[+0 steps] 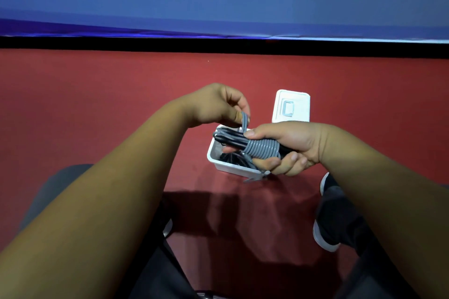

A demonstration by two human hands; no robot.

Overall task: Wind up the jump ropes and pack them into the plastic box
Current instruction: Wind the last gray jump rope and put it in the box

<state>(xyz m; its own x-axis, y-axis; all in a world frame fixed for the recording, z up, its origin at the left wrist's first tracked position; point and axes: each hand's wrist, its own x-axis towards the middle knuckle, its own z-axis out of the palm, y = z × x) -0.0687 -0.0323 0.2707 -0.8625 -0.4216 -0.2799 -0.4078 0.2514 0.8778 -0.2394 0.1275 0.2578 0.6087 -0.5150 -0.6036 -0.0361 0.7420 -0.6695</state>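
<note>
Above a red floor [97, 104], a seated person holds a grey jump rope [262, 149] over an open white plastic box [228, 167], seen from a head-worn camera looking down along both bare forearms. The right hand [289, 148] grips the rope as a wound bundle, with the thumb pressed on top and the fingers curled underneath. Tight grey coils bind the middle of the bundle, and darker strands run out toward the left. The left hand [216, 104] pinches a short loop of the same rope that stands up from the bundle's far end, its fingers bent down around the loop. The bundle hangs directly over the box and hides the right-hand corner; whether it touches the rim cannot be told. A second, dark rope [230, 156] lies coiled inside the box on the near side. The box's white lid [291, 107] lies flat on the floor just beyond the box, to the right, with a rectangular raised mark at its centre. A black shoe with a white sole [332, 221] rests on the floor under the right forearm. Across the far edge of the floor runs a black strip [218, 46], and behind it hangs a blue banner [218, 2] with large white lettering, cut off at the top.
</note>
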